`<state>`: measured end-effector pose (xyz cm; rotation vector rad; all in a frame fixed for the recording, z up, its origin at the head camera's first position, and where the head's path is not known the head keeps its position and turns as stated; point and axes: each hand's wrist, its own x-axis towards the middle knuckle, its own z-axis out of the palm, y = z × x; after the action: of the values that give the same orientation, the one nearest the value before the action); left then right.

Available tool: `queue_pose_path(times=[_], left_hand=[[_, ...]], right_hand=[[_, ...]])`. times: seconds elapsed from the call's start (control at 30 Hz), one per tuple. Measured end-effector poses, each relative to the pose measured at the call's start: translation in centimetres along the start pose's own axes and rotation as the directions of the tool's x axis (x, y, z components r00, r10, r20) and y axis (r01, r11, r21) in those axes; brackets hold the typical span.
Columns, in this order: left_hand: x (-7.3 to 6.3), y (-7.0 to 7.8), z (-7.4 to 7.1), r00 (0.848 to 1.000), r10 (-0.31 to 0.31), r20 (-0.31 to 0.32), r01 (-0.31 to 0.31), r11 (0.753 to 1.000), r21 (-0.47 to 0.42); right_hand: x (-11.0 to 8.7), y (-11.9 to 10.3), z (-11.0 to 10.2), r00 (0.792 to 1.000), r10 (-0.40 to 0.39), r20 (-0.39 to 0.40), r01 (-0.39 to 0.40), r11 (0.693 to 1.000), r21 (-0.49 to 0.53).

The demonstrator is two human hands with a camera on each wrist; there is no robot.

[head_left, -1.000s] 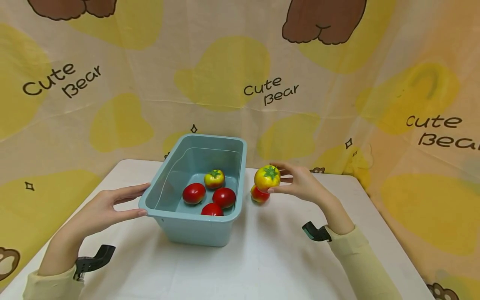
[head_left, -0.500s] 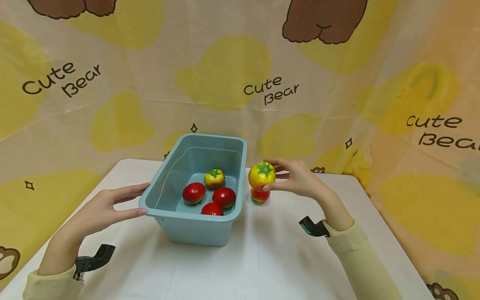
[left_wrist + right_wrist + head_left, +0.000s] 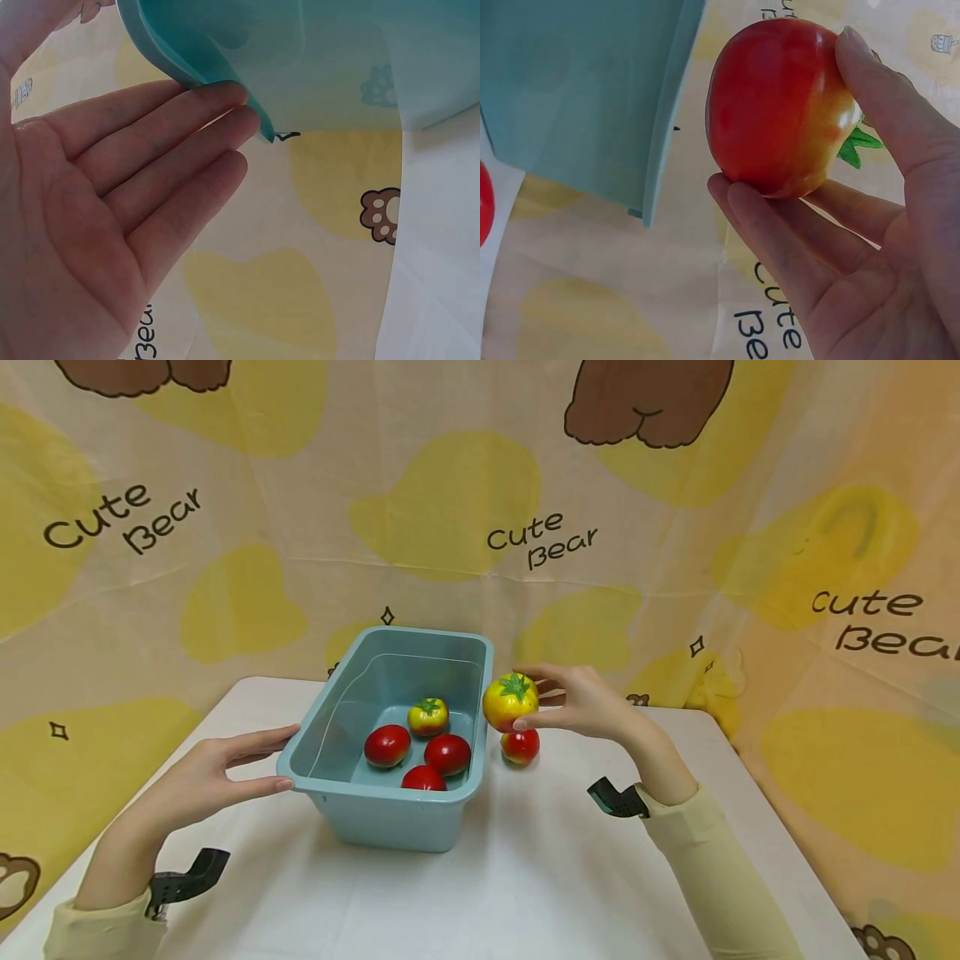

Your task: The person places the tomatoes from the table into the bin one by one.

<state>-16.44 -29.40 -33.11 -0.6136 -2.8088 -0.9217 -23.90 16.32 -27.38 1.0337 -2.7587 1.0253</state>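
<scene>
My right hand (image 3: 582, 700) pinches a glossy tomato (image 3: 511, 702) between thumb and fingers, beside the right rim of a blue-grey plastic bin (image 3: 390, 820). Its top is yellow with a green calyx; the right wrist view shows the red underside of this tomato (image 3: 772, 105). My left hand (image 3: 217, 781) touches the bin's near left corner, thumb and fingers fairly straight; in the left wrist view the fingertips (image 3: 229, 94) lie along the rim. Inside the bin are one yellow tomato (image 3: 428, 717) and three red ones, including a red tomato (image 3: 387, 746) at left.
Another red tomato (image 3: 520, 747) sits on the white table (image 3: 570, 860) to the right of the bin, below the held one in the head view. A yellow patterned cloth (image 3: 450, 510) hangs behind the table.
My right hand has carried the held tomato leftward and slightly up, to the bin's right rim. The left hand and the bin have stayed put.
</scene>
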Motion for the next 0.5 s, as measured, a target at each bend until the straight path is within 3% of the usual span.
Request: queue_pose_path(times=[0.5], left_hand=[[0.1, -0.2, 0.0, 1.000, -0.001, 0.004, 0.001, 1.000, 0.017]], right_hand=[[2.1, -1.5, -0.2, 0.999, -0.041, 0.034, 0.040, 0.999, 0.024]])
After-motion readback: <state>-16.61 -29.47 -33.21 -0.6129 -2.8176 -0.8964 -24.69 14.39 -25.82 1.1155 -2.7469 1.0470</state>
